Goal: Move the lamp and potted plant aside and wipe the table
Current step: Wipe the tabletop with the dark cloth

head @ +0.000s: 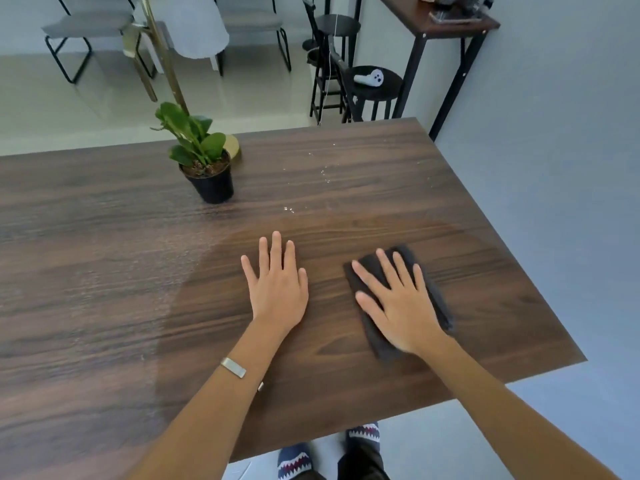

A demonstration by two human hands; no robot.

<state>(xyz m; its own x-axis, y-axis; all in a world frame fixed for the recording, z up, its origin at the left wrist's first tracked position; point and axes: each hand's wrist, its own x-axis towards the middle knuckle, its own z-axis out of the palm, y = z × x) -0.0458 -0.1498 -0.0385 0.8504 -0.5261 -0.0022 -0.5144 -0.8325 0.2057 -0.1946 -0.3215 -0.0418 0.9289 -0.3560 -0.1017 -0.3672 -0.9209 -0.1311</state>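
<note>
A dark wooden table [104, 271] fills the view. A small potted plant [207, 171] in a black pot stands at its far middle, in front of the lamp's round gold base [234, 147]; the gold stem [162, 53] rises toward the top left. My left hand [277, 285] lies flat on the bare wood, fingers spread, holding nothing. My right hand [398, 303] presses flat on a dark grey cloth [436, 296] near the table's right edge. A darker damp patch surrounds both hands. Small water droplets [323, 174] dot the wood to the right of the plant.
Black stools [374, 88] stand beyond the table's far right corner, one carrying a white controller. A tall wooden side table [440, 26] stands against the right wall. Grey chairs [86, 29] sit at the back left. My patterned slippers [294, 462] show below the near edge.
</note>
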